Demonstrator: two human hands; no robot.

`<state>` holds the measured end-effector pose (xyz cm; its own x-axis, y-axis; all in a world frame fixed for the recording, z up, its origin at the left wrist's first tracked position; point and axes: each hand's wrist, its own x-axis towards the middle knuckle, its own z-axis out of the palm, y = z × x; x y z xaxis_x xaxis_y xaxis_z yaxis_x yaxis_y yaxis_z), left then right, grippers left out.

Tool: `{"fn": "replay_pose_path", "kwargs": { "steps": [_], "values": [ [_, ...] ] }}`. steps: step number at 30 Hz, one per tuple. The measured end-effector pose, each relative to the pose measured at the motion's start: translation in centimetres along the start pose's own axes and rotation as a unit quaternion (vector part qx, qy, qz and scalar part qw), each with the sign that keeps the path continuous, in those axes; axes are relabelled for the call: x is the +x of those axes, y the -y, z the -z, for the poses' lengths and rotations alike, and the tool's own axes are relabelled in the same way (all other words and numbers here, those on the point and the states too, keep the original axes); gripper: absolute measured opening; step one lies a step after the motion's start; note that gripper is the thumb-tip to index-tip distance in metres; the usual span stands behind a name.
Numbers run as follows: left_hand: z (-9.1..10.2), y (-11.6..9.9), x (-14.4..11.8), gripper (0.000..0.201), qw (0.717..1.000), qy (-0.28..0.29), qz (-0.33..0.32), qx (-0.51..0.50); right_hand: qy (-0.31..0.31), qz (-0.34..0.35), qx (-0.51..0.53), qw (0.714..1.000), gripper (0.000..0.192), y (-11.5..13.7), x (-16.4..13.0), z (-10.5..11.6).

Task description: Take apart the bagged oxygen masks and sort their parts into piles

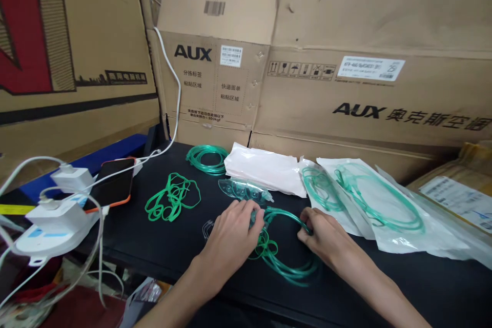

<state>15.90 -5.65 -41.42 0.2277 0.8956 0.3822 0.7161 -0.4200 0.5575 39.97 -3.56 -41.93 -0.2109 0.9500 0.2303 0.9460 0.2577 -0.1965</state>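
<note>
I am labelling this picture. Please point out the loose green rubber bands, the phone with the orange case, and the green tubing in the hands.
Loose green rubber bands [172,198], head view, middle of pile.
Phone with orange case [114,183], head view, dark screen.
Green tubing [286,266], head view, coil's lower loop.

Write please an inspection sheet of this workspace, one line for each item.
Surface: black table, mostly matte, bare near the front right.
Job's things: green tubing coil lies between both hands, partly bundled.
Clutter: green elastic bands; second tubing coil; clear mask pieces; white pouches; sealed bags with tubing; phone.
Hands: left hand closed on the tubing; right hand pinches its loop.
Cables: white cables run to chargers at the left.
Surroundings: cardboard boxes stand behind the table.
</note>
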Motion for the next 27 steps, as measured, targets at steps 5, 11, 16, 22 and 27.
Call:
{"fn": "replay_pose_path", "kwargs": {
  "steps": [5, 11, 16, 22, 27],
  "values": [
    [0.2, -0.2, 0.1, 0.022, 1.0, 0.005, -0.007, -0.017, -0.024, -0.013, -0.002, 1.0, 0.01, -0.2, -0.2, 0.2],
    [0.1, 0.1, -0.2, 0.022, 0.999, -0.012, -0.023, -0.022, -0.051, -0.015, 0.048, 0.997, 0.011, -0.7, 0.8, 3.6],
    [1.2, -1.5, 2.4, 0.029, 0.996, -0.059, -0.064, -0.034, -0.029, 0.04, 0.121, 0.991, 0.011, 0.3, 3.0, 7.4],
    [2.7, -2.6, 9.1, 0.026, 0.98, 0.136, -0.1, -0.107, 0.004, 0.109, 0.216, 0.97, 0.018, 2.1, 6.2, 9.9],
    [2.0, -0.7, 10.9, 0.028, 0.963, 0.165, -0.094, -0.191, -0.003, 0.094, 0.311, 0.946, 0.033, 1.7, 7.1, 9.5]
  ]
}}
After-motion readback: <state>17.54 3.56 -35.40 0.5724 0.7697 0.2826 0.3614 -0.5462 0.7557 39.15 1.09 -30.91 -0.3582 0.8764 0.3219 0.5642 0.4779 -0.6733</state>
